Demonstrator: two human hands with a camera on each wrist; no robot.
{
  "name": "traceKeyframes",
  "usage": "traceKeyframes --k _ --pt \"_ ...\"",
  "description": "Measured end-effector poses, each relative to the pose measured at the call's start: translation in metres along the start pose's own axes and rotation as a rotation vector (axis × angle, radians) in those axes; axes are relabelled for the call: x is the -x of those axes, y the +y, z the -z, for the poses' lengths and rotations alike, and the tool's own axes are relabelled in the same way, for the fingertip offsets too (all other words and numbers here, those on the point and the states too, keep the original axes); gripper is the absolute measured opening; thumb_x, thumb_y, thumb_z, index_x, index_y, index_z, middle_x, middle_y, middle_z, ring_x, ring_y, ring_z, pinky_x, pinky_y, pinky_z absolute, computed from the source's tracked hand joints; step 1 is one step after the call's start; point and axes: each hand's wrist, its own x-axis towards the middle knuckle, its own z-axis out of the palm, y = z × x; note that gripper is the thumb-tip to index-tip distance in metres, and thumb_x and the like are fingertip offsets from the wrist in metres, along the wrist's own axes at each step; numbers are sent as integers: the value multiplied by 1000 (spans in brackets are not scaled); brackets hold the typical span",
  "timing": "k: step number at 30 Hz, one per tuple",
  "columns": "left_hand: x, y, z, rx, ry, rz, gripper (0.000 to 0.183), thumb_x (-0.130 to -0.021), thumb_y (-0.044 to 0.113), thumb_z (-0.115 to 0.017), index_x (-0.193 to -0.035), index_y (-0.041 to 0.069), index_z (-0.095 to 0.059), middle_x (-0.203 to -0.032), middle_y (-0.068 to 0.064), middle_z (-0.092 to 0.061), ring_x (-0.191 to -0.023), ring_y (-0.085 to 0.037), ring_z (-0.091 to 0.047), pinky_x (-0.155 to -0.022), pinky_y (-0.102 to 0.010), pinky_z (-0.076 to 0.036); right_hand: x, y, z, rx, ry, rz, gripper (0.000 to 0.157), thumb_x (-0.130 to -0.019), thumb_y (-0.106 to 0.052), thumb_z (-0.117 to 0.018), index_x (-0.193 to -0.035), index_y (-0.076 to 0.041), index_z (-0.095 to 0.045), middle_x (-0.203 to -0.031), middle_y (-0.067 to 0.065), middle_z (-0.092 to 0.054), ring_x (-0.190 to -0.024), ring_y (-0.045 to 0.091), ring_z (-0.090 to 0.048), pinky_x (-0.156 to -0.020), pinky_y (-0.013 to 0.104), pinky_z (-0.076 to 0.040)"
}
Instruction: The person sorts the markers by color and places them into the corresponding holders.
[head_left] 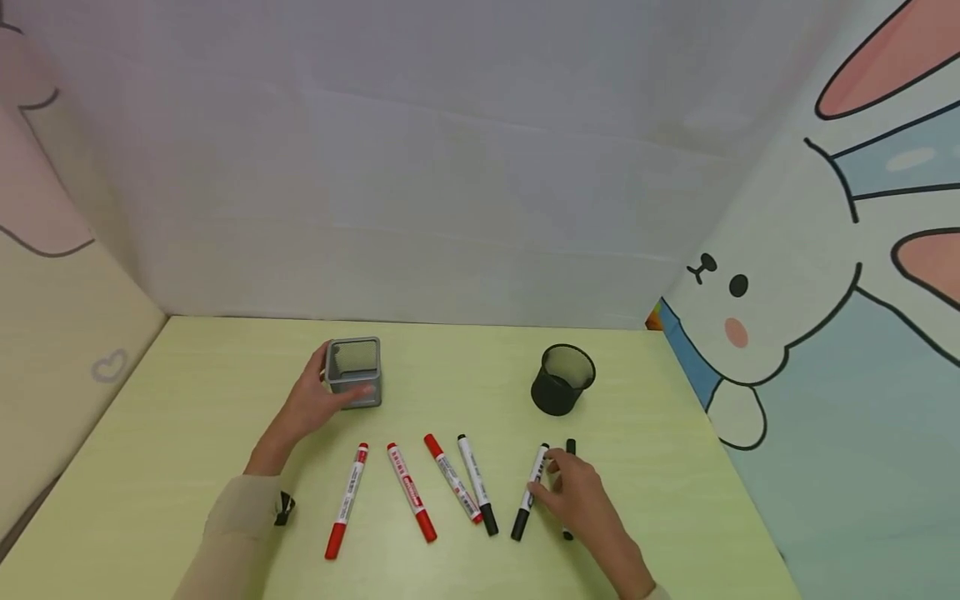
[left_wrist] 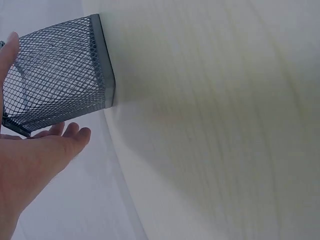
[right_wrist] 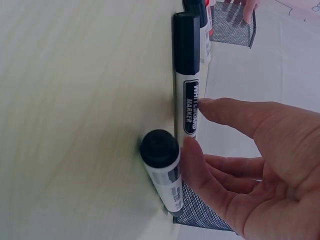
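Observation:
My left hand (head_left: 321,402) grips a square grey mesh pen holder (head_left: 356,387), thumb across its front and fingers round its left side. The left wrist view shows the mesh pen holder (left_wrist: 60,70) between thumb and fingers. My right hand (head_left: 585,500) is over a black-capped whiteboard marker (head_left: 522,518) lying on the table. In the right wrist view, thumb and forefinger tips meet or nearly meet this marker (right_wrist: 187,107) while standing apart from each other. Another black marker (head_left: 571,447) lies beside the right hand, partly hidden by it.
Three red markers (head_left: 347,500) and another black marker (head_left: 477,483) lie spread across the front of the yellowish table (head_left: 450,375); one red marker touches or nearly touches the black one. A round black mesh pen holder (head_left: 557,393) stands behind the right hand. Cloth walls (head_left: 420,167) surround the table.

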Motion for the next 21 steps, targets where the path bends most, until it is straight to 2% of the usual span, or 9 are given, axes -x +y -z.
traceKeyframes --k 3,6,12,16,21 --pt "-2 1 1 -3 -20 39 117 -88 39 -83 -164 5 0 -161 -29 -24 -145 -52 -27 -112 -65 -32 -2 -2 -1 -10 -11 -15 44 -86 -19 -85 -120 0 -65 -96 4 -68 -75 11 -59 -67 32 -52" --pt "-3 1 2 8 -35 50 117 -89 40 -82 -164 5 0 -162 -29 -22 -144 -48 -30 -112 -64 -33 -4 -4 -2 -9 -21 -38 48 -86 -21 -85 -122 2 -64 -95 4 -68 -75 11 -59 -68 33 -52" --pt "-7 -3 5 42 -60 30 107 -90 36 -81 -162 2 -11 -157 -28 -32 -137 -45 -39 -108 -59 -38 -7 -5 -4 -35 -23 -70 55 -86 -22 -85 -127 6 -61 -93 4 -67 -75 12 -60 -68 34 -54" --pt "-8 -5 8 37 -81 34 101 -90 38 -81 -159 -1 -18 -151 -29 -40 -134 -44 -42 -106 -56 -39 -8 -6 -5 -40 -10 -83 55 -86 -21 -85 -126 8 -61 -90 3 -66 -74 12 -59 -68 34 -53" --pt "-8 -4 10 52 -92 27 100 -89 34 -83 -157 -2 -20 -148 -29 -42 -134 -44 -43 -107 -56 -38 -8 -10 -3 -71 4 -86 52 -86 -17 -84 -124 10 -61 -89 4 -66 -76 13 -59 -69 34 -53"
